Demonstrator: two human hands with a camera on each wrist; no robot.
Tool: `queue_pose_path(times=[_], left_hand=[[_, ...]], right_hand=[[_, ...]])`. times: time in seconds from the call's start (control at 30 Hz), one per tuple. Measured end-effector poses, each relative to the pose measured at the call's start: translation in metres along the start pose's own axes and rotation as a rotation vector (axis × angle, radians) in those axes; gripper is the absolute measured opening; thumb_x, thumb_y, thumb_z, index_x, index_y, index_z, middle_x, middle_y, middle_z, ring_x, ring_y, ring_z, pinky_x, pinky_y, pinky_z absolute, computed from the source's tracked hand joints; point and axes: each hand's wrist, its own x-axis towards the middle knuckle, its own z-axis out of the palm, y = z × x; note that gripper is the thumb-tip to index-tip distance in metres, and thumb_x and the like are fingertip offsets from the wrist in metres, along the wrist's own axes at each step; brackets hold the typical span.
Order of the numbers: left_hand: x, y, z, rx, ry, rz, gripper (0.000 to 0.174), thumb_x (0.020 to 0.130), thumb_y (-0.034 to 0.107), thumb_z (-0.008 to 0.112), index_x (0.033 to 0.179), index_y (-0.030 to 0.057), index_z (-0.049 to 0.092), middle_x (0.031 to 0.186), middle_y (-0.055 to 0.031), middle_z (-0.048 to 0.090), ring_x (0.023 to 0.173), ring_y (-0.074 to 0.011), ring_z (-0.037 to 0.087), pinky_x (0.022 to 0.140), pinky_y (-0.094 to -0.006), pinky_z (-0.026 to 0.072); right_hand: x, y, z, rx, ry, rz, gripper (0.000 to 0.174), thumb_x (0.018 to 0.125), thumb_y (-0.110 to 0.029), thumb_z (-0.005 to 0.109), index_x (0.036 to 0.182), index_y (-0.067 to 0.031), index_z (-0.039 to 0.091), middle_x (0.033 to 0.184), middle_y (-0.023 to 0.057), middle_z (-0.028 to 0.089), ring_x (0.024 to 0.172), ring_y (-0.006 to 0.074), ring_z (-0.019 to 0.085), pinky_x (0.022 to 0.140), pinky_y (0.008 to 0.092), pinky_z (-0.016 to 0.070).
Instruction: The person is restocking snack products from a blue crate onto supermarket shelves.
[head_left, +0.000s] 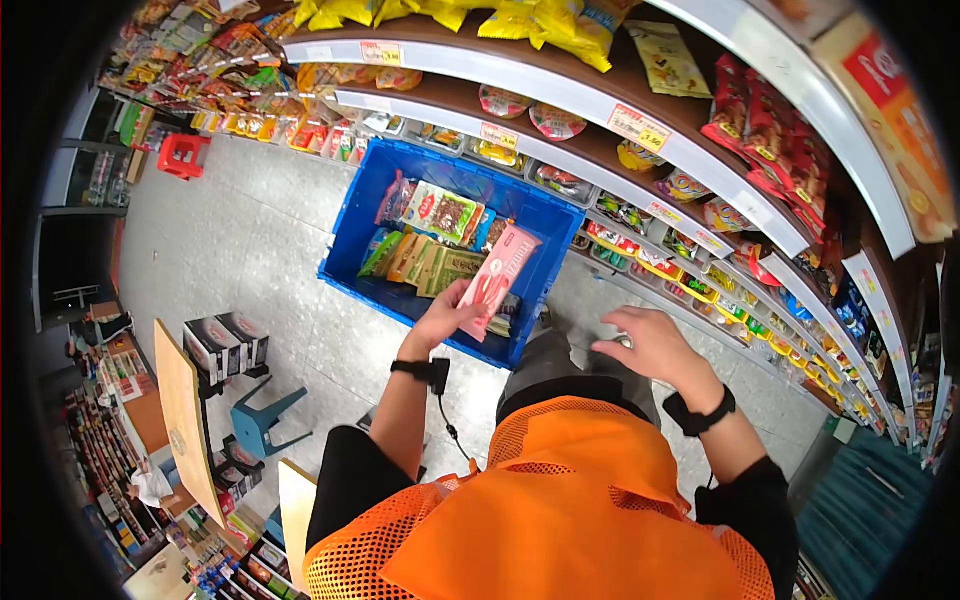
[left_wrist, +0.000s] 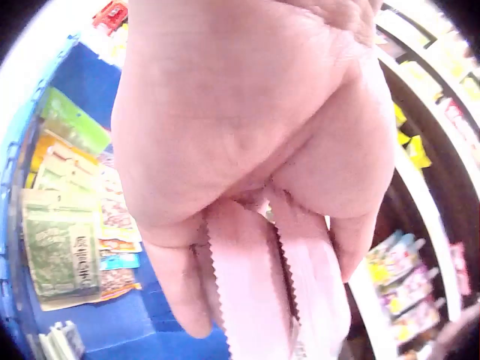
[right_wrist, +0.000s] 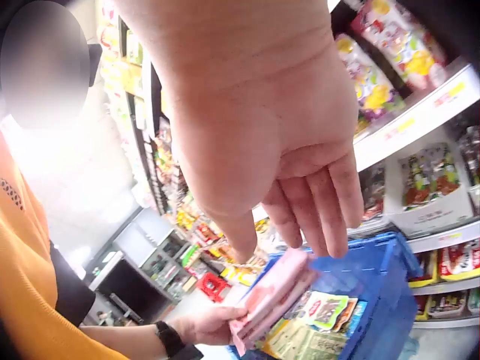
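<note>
My left hand (head_left: 440,318) grips a pair of flat pink snack packets (head_left: 500,275) by one end, over the blue crate. In the left wrist view the serrated ends of both pink packets (left_wrist: 251,289) stick out side by side between thumb and fingers. Below them in the blue crate (head_left: 345,225) lie several snack bags: a white-and-green bag (head_left: 440,213) and a row of green and tan bags (head_left: 420,262). To the right of the crate, my right hand (head_left: 650,340) hovers with nothing in it, fingers loosely extended in the right wrist view.
Curving shelves (head_left: 560,85) full of packaged snacks run along the front and right. A red stool (head_left: 183,156) stands far left on the grey floor (head_left: 260,230). A blue stool (head_left: 265,415), a wooden board (head_left: 185,425) and boxes (head_left: 225,345) stand at the left.
</note>
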Motion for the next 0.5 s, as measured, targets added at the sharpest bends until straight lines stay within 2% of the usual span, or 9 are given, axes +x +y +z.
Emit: queue_pose_path(times=[0.1,0.17,0.23,0.27,0.3,0.37,0.4,0.47,0.5], left_hand=[[-0.046,0.061,0.037,-0.112,-0.154,0.218,0.054,0.086,-0.002,0.075,0.131,0.0049,0.046,0.117,-0.0048,0.062,0.107,-0.0129,0.061,0.092,-0.0294,0.0516],[-0.065,0.103,0.07,-0.122,-0.231,0.293,0.059,0.084,-0.004,0.076,0.131,0.0054,0.042,0.118,-0.0062,0.06,0.109,-0.0147,0.061,0.087,-0.0312,0.0556],[-0.07,0.131,0.1,-0.106,-0.344,0.317,0.063,0.082,-0.006,0.077,0.13,0.0063,0.037,0.117,-0.0088,0.06,0.109,-0.0171,0.061,0.082,-0.0333,0.0587],[-0.074,0.147,0.116,-0.079,-0.386,0.235,0.066,0.08,-0.006,0.078,0.128,0.0066,0.035,0.118,-0.0117,0.059,0.109,-0.0169,0.062,0.081,-0.0326,0.0582],[-0.071,0.157,0.132,0.01,-0.398,0.285,0.069,0.079,-0.006,0.079,0.13,0.0066,0.034,0.12,-0.0129,0.059,0.111,-0.0177,0.061,0.084,-0.0334,0.0574],[-0.067,0.175,0.17,0.108,-0.436,0.431,0.078,0.077,-0.006,0.079,0.137,0.0067,0.03,0.126,-0.0153,0.059,0.114,-0.0196,0.061,0.089,-0.0354,0.0554],[-0.068,0.188,0.19,0.113,-0.458,0.522,0.084,0.076,-0.006,0.08,0.141,0.0068,0.028,0.129,-0.0165,0.058,0.116,-0.0206,0.06,0.092,-0.0366,0.0542],[-0.074,0.214,0.229,0.189,-0.547,0.501,0.102,0.075,-0.005,0.08,0.154,0.0064,0.016,0.136,-0.0163,0.055,0.121,-0.022,0.057,0.101,-0.0386,0.049],[-0.078,0.225,0.252,0.228,-0.583,0.516,0.102,0.076,-0.004,0.08,0.154,0.0056,0.016,0.138,-0.016,0.054,0.124,-0.022,0.055,0.104,-0.0384,0.0463]], right_hand=[[0.017,-0.023,-0.012,0.102,-0.039,-0.025,0.047,0.087,-0.04,0.073,0.116,-0.0031,0.065,0.102,0.0158,0.072,0.09,0.0332,0.071,0.077,0.0422,0.0559],[0.02,-0.036,-0.028,0.2,-0.003,-0.006,0.052,0.087,-0.041,0.074,0.122,-0.0045,0.062,0.104,0.016,0.072,0.088,0.0325,0.072,0.077,0.0413,0.0567],[0.011,-0.045,-0.051,0.346,-0.075,0.055,0.064,0.087,-0.05,0.071,0.129,-0.0034,0.06,0.119,0.0186,0.069,0.11,0.0346,0.067,0.091,0.0426,0.0528],[0.007,-0.033,-0.045,0.285,0.033,-0.114,0.063,0.088,-0.048,0.07,0.131,-0.0036,0.058,0.121,0.0193,0.068,0.113,0.0347,0.065,0.094,0.0428,0.0514],[0.002,-0.017,-0.041,0.204,0.143,-0.273,0.062,0.09,-0.046,0.07,0.133,-0.0038,0.056,0.122,0.02,0.066,0.116,0.0348,0.063,0.097,0.0429,0.05],[-0.02,-0.014,-0.061,0.419,0.23,-0.342,0.057,0.091,-0.04,0.07,0.133,-0.0036,0.055,0.123,0.0171,0.065,0.118,0.0322,0.06,0.101,0.043,0.0476],[-0.034,-0.012,-0.07,0.388,0.291,-0.303,0.057,0.091,-0.04,0.07,0.133,-0.0036,0.055,0.123,0.0171,0.065,0.118,0.0322,0.06,0.101,0.043,0.0476],[-0.07,-0.005,-0.088,0.617,0.437,-0.348,0.052,0.092,-0.033,0.071,0.133,-0.0039,0.056,0.119,0.0125,0.066,0.111,0.0261,0.063,0.094,0.0394,0.0519],[-0.093,0.001,-0.1,0.596,0.483,-0.331,0.052,0.092,-0.033,0.071,0.133,-0.0039,0.056,0.119,0.0125,0.066,0.111,0.0261,0.063,0.094,0.0394,0.0519]])
